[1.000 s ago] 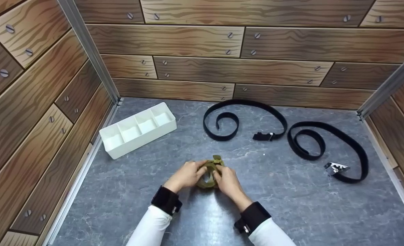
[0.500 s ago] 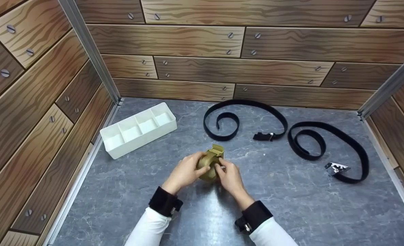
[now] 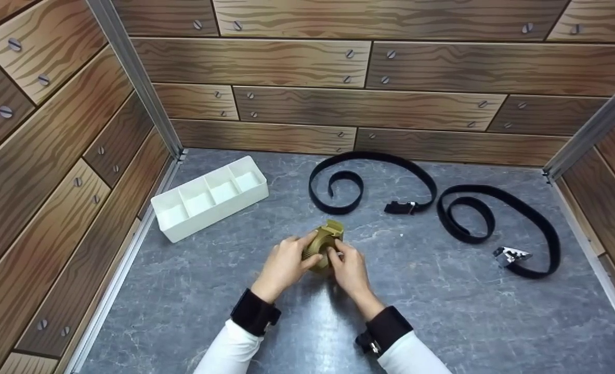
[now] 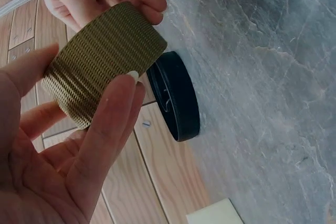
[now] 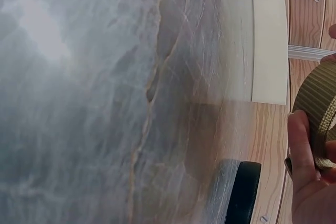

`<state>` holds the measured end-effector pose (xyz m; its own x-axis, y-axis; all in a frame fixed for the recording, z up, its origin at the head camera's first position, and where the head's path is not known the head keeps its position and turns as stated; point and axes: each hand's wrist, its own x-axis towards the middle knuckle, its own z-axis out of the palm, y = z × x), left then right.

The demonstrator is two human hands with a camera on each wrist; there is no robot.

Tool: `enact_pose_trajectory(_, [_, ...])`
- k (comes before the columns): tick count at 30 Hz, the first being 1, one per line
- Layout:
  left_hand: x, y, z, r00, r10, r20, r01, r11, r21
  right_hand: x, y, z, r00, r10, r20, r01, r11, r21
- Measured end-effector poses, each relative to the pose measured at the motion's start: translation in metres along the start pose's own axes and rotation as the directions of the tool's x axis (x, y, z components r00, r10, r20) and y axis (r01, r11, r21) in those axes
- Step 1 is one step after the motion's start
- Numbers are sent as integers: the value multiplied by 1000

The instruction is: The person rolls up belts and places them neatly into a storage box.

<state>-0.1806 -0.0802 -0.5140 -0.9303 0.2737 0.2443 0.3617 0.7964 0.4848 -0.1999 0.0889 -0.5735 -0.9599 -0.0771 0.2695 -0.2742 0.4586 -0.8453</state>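
An olive-green webbing belt (image 3: pixel 316 250), rolled into a coil, is held between both hands near the middle of the table. Its flat end piece (image 3: pixel 334 226) sticks up from the far side of the coil. The left hand (image 3: pixel 285 261) grips the coil from the left, thumb on the near side and fingers over the far side. In the left wrist view the coil's ribbed outer face (image 4: pixel 102 61) shows between the left thumb and fingers. From the right, the right hand (image 3: pixel 352 269) pinches the coil's edge, its thumb at the centre opening.
A white box with compartments (image 3: pixel 224 208) stands at the back left. One loosely curled black belt (image 3: pixel 372 156) lies behind the hands; another, with a silver buckle (image 3: pixel 512 255), lies to the right. Wood-patterned walls (image 3: pixel 297 62) enclose the grey table (image 3: pixel 182 311).
Both hands have turned the olive coil so it tilts more on edge, and lifted it slightly away from the person. The black belts and white box stay put.
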Motion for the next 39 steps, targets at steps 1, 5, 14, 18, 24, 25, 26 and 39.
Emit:
enact_pose_trajectory(1, [0, 0, 1, 1000, -3, -7, 3, 1000, 5, 0, 0, 0, 1000, -3, 4, 3, 1000, 4])
enact_pose_trajectory(5, [-3, -2, 3, 998, -5, -67, 5, 1000, 1, 3, -3, 0, 999, -11, 41, 10, 1000, 14])
enact_pose_trajectory(14, [-12, -16, 1, 979, -67, -191, 63, 998, -27, 9, -12, -3, 966, 22, 256, -17, 1000, -22])
enact_pose_trajectory(18, [-15, -29, -8, 964, -154, -215, 144, 988, -64, 8, -11, -5, 941, 27, 337, -27, 1000, -4])
enact_pose_trajectory(24, [-21, -59, -27, 915, -195, -352, 191, 980, -47, 3, 1, -11, 909, 36, 416, -13, 998, -59])
enact_pose_trajectory(25, [-22, -65, -32, 907, -204, -369, 202, 978, -46, 3, 3, -12, 906, 39, 420, -6, 997, -81])
enact_pose_trajectory(26, [-23, -71, -36, 896, -215, -388, 217, 975, -39, 2, 5, -14, 905, 43, 423, 3, 994, -109])
enact_pose_trajectory(39, [-41, -146, -104, 758, -469, -453, 514, 857, -27, -5, 30, -40, 901, 45, 431, 202, 836, -511])
